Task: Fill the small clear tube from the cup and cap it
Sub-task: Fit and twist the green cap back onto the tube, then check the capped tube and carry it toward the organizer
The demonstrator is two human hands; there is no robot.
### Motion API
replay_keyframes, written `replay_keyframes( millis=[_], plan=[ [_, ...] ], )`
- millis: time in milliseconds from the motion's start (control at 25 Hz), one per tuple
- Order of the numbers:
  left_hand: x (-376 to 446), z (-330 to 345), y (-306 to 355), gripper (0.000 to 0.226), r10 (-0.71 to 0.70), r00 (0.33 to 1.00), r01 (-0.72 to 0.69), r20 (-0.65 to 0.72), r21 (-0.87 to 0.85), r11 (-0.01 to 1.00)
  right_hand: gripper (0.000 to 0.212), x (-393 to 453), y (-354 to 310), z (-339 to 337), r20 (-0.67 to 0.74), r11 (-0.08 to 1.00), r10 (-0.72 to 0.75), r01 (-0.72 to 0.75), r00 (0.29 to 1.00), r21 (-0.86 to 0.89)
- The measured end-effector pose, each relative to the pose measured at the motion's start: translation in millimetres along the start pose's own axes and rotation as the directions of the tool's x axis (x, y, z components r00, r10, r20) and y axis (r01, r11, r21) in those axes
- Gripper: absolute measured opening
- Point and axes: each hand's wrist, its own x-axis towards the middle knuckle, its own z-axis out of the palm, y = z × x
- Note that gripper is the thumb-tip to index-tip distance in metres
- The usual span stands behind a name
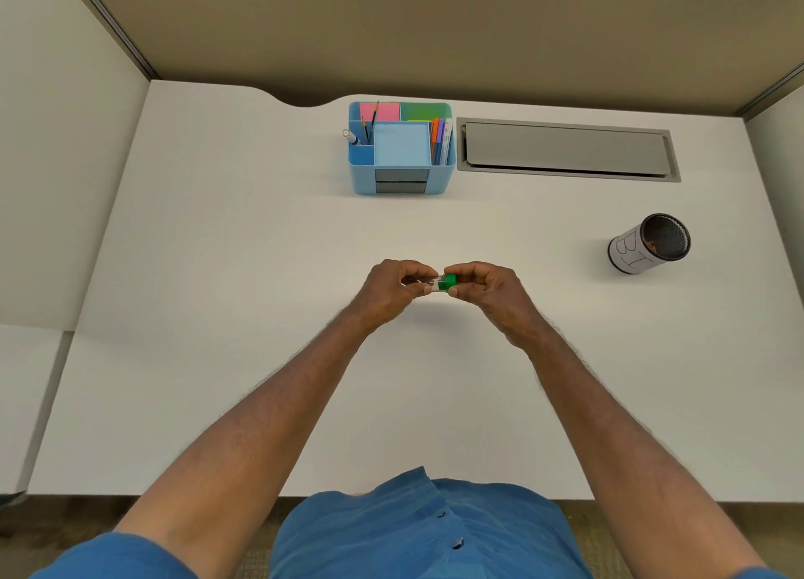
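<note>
A small clear tube [428, 283] lies sideways between both hands above the middle of the white desk [261, 239]. My left hand [391, 291] grips its clear body. My right hand [483, 293] pinches the green cap [450, 281] at the tube's right end. Whether the cap is tight on the tube is hidden by my fingers. The cup [650, 243], a black mesh cylinder with a white label marked "B7", stands far to the right, its mouth open; something small and brownish shows inside.
A blue desk organiser [400, 149] with sticky notes and pens stands at the back centre. To its right a grey cable hatch [565, 149] is set into the desk. Partition walls enclose the back and both sides.
</note>
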Motion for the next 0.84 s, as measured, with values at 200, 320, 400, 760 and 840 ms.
replay_keyframes(
  millis=[200,320,400,760,840],
  plan=[
    [1,1,1,0.022,0.005,1.0,-0.005,-0.016,0.004,1.0,0.032,0,-1,2,-0.003,1.0,-0.003,0.003,1.0,0.007],
    [2,0,1,0.022,0.002,1.0,-0.001,-0.021,0.014,1.0,0.032,0,-3,5,-0.012,1.0,-0.003,0.003,1.0,0.013],
    [2,-2,1,0.021,-0.008,1.0,0.008,-0.03,-0.005,1.0,0.032,1,-4,7,-0.016,1.0,-0.005,0.005,1.0,0.006],
    [10,-16,4,0.029,-0.003,0.993,-0.004,-0.118,-0.058,0.998,0.026,26,-29,22,-0.04,0.988,-0.048,0.041,0.998,-0.149],
    [21,-32,8,0.03,-0.035,0.975,0.019,-0.217,-0.074,0.997,0.025,46,-46,27,-0.099,0.982,-0.065,0.046,0.993,-0.185]
  ],
)
